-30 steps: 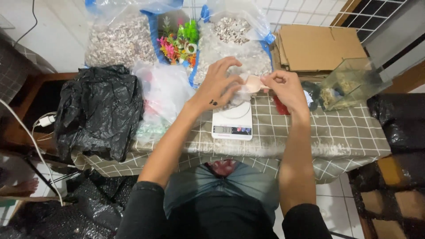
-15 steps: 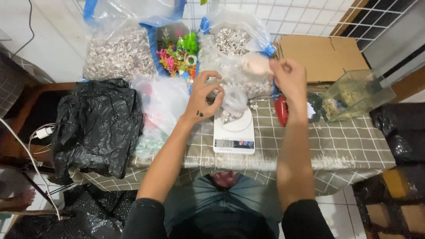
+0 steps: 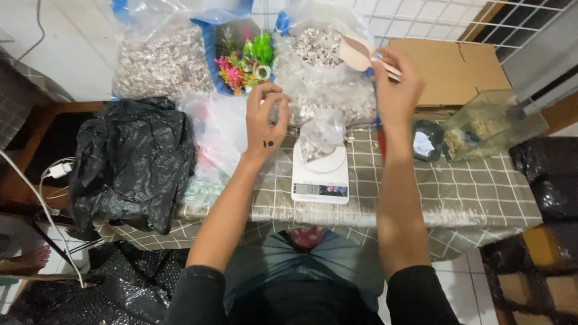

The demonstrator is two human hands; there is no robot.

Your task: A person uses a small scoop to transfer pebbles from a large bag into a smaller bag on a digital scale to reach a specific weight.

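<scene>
Our right hand (image 3: 394,90) pinches the scoop (image 3: 356,51), tilted over the shell sack (image 3: 325,72) at upper centre. Our left hand (image 3: 265,117), fingers curled, pinches open the small bag (image 3: 322,135) sitting on the scale (image 3: 320,177) at centre frame.

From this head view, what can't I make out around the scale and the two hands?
- Scale display: digits too small.
- Small bag contents: clear plastic blurs them.
- Scoop: whether loaded, bowl turned away; handle hidden in right hand.
- Left hand grip: fingertips blurred.
</scene>
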